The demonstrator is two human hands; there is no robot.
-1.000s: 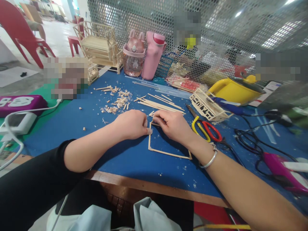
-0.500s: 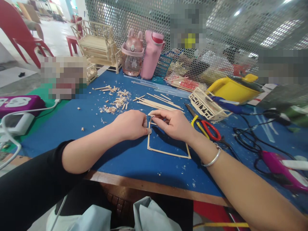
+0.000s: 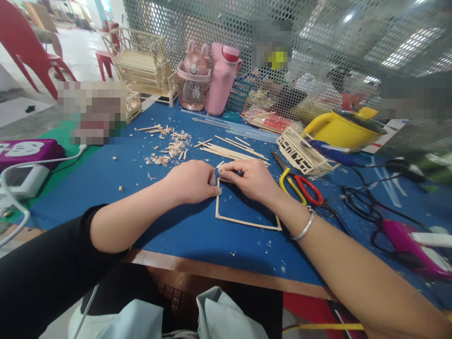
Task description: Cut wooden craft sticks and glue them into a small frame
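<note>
Your R hand (image 3: 251, 180) has fingers pinched on stick frame (image 3: 249, 222)'s far-L corner; L hand (image 3: 193, 181)'s thumb's against its L side, can't tell grip; frame runs R & twd you.

The hands (image 3: 192, 181) are left bare. The left arm (image 3: 130, 212) is partly covered by a plain black sleeve (image 3: 52, 254), its edge fitted closely. The right wrist (image 3: 291, 212) is ringed by a slim silver bangle (image 3: 306, 227). Creased pale blue cloth (image 3: 136, 318) is seen at the lap.

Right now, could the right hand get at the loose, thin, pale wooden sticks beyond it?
Probably yes: the sticks lie past the right hand, nothing visible between, though it is occupied at the pale wooden frame.
</note>
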